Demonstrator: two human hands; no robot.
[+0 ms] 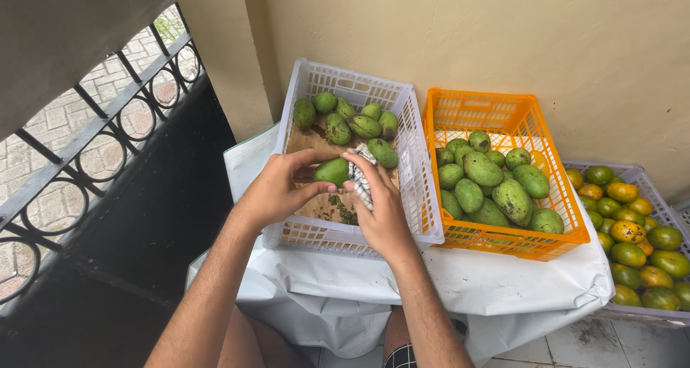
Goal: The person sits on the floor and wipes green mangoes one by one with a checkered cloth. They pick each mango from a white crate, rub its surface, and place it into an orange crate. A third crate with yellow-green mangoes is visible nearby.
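Against a plain yellowish wall, beside a black iron railing [108, 123], three crates sit in a row, the nearer two on a surface draped in a white sheet [503, 282].

Over the white crate [402, 123], the left hand [277, 192] pinches a green mango [333, 171] between thumb and fingers, closed around it. The right hand [381, 210] is closed on a patterned cloth [361, 177] pressed against the mango's side.

The likeliest slip, in my judgement, is the mango squirting out of that light fingertip hold as the cloth pushes on it — it would drop onto the cardboard lining just below the hands and bruise, or knock into the fruit beyond. The crate's near edge hangs close to the sheet's edge too, so a hard lean could shift it.

Beyond the fingers, the white crate holds a small cluster of green mangoes [352, 120] at its far end. To the right of the right hand, the orange crate [503, 242] is heaped with green mangoes — and further right a pale crate [640, 172] holds green and yellow-orange fruit [632, 231].
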